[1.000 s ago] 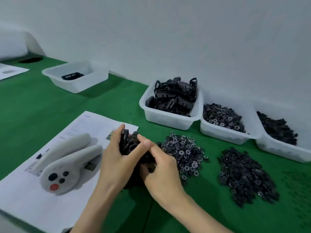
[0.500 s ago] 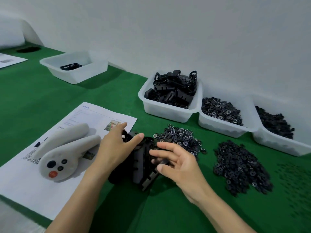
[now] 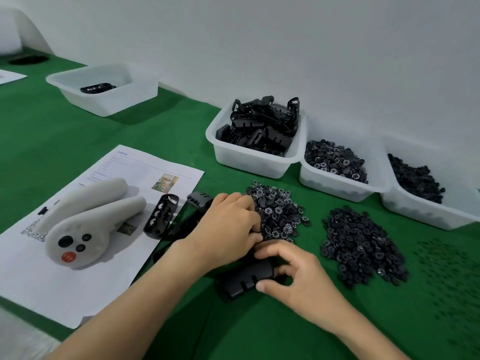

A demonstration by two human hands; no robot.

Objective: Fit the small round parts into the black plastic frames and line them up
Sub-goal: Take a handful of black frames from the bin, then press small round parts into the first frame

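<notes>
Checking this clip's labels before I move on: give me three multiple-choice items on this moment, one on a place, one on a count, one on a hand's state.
1. Where do the two white controllers lie? A on the paper sheet; B in a drawer; C on the floor.
2. How many white tubs stand on the green table? A two; B four; C six.
3. What is the right hand doing? A lying flat on the table; B gripping a black frame; C lifting a controller.
Answers: 1 A, both rest on the sheet. 2 B, one far left, three in a row further right. 3 B, its thumb and fingers curl round the frame.
</notes>
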